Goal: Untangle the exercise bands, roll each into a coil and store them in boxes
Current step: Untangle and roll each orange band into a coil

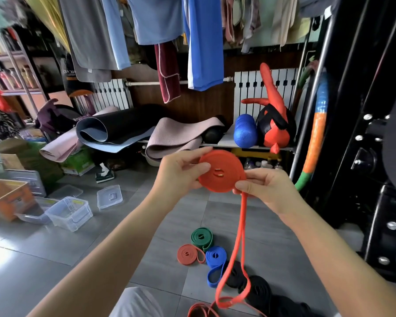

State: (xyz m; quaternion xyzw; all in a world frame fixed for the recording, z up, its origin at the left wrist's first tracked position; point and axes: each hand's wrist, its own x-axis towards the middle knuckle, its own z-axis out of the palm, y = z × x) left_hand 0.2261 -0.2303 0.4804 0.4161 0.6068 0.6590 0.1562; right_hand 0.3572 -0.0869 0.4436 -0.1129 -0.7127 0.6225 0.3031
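A flat orange rubber band [222,171], wound into a disc-shaped coil, is held in mid-air. The left hand [176,172] pinches its left rim. The right hand [268,191] pinches the lower right edge, where the loose tail [240,236] drops to the grey tiled floor [101,248]. Below lie green [202,239], blue [216,256] and small orange [188,253] coils. Clear plastic boxes [70,212] sit far left.

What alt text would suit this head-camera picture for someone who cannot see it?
A person's left hand grips a half-rolled orange band while the right hand pinches its loose tail, which hangs to the tiled floor. On the floor lie a green coil, a small orange coil, a blue coil and black bands; clear boxes stand at left.
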